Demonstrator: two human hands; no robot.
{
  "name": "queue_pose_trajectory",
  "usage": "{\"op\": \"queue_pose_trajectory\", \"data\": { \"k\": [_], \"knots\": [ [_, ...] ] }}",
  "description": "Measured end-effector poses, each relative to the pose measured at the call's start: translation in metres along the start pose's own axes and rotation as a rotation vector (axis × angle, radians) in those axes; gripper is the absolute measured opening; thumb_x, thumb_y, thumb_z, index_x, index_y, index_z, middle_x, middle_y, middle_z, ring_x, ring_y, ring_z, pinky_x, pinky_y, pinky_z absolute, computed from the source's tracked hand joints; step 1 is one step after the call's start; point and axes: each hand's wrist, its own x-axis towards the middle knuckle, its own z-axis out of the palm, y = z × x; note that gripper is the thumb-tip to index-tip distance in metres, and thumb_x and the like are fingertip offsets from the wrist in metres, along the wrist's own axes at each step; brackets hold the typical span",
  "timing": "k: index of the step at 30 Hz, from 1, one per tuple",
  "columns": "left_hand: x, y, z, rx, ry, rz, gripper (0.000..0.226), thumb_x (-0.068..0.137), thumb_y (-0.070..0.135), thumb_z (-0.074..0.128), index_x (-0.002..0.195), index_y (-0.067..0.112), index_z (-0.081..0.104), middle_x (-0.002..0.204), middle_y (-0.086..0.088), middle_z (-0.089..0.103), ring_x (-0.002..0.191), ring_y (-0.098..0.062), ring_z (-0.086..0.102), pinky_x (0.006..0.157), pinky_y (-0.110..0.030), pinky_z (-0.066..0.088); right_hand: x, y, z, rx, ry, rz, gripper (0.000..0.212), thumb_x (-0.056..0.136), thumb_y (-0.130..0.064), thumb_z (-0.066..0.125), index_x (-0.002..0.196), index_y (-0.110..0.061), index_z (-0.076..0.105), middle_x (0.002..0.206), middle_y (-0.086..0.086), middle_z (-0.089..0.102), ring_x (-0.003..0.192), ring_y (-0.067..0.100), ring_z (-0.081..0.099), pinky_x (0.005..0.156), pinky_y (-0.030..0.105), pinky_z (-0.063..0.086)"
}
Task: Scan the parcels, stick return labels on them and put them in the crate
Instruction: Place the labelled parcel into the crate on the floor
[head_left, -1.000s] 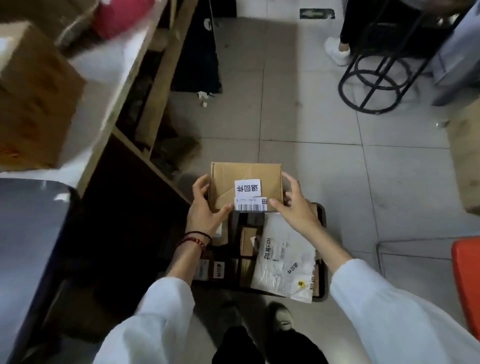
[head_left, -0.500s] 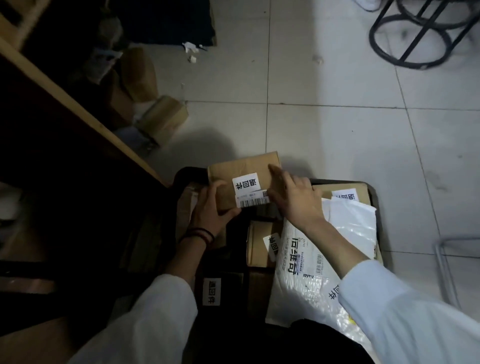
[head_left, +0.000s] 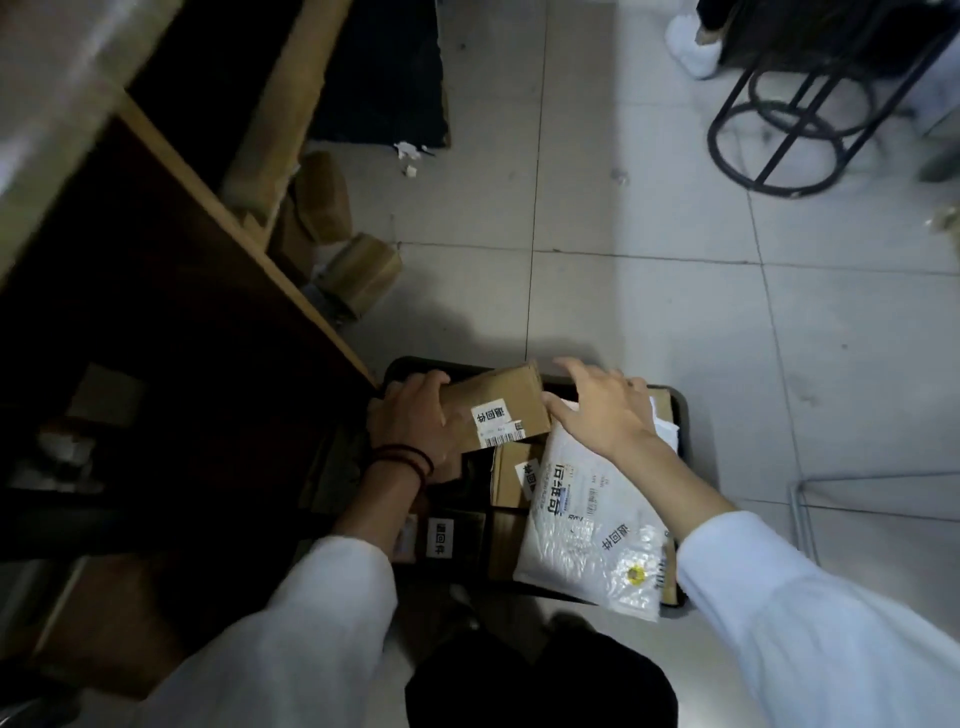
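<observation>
parcel (head_left: 506, 402): small brown cardboard box, white-labelled, is lying at the far-left corner of the black crate (head_left: 683, 436) | our left hand (head_left: 415, 428) is gripping its left end | our right hand (head_left: 605, 413) is hovering spread-fingered just beside it, over a glossy white mailer (head_left: 582, 540)

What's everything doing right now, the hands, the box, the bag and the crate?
crate: on the floor, holding labelled parcels.
cardboard box: closed, labelled, tilted at the crate's far end.
white mailer bag: labelled, lying on top of other parcels.
left hand: grips the cardboard box's left end.
right hand: open, fingers spread, over the white mailer bag.
</observation>
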Motion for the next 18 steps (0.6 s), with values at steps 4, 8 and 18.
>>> {"op": "queue_pose_trajectory", "data": {
  "k": [4, 8, 18],
  "knots": [
    [-0.041, 0.045, -0.127, 0.057, 0.160, 0.009, 0.035, 0.090, 0.045, 0.051, 0.120, 0.026, 0.053, 0.123, 0.001, 0.058, 0.118, -0.022, 0.048, 0.088, -0.035, 0.039, -0.052, -0.022, -0.125, -0.011, 0.072, -0.055, 0.052, 0.096, -0.057, 0.038, 0.141, -0.032, 0.039, 0.138, -0.002, 0.054, 0.128, 0.025, 0.044, 0.101, 0.039, 0.036],
    [-0.097, 0.082, -0.244, 0.079, 0.306, 0.008, 0.032, 0.090, 0.047, 0.049, 0.113, 0.025, 0.055, 0.117, 0.001, 0.062, 0.114, -0.024, 0.051, 0.088, -0.037, 0.039, -0.111, -0.053, -0.238, 0.035, 0.166, -0.156, 0.047, 0.094, -0.058, 0.041, 0.134, -0.035, 0.047, 0.130, -0.007, 0.058, 0.121, 0.023, 0.050, 0.096, 0.037, 0.042],
    [-0.258, 0.023, -0.373, 0.003, 0.551, -0.259, 0.024, 0.088, 0.043, 0.052, 0.101, 0.025, 0.061, 0.107, 0.002, 0.066, 0.108, -0.028, 0.054, 0.085, -0.038, 0.038, -0.225, -0.182, -0.343, 0.100, 0.240, -0.599, 0.040, 0.094, -0.059, 0.040, 0.122, -0.036, 0.055, 0.115, -0.010, 0.060, 0.111, 0.016, 0.055, 0.087, 0.035, 0.048]
  ]
}}
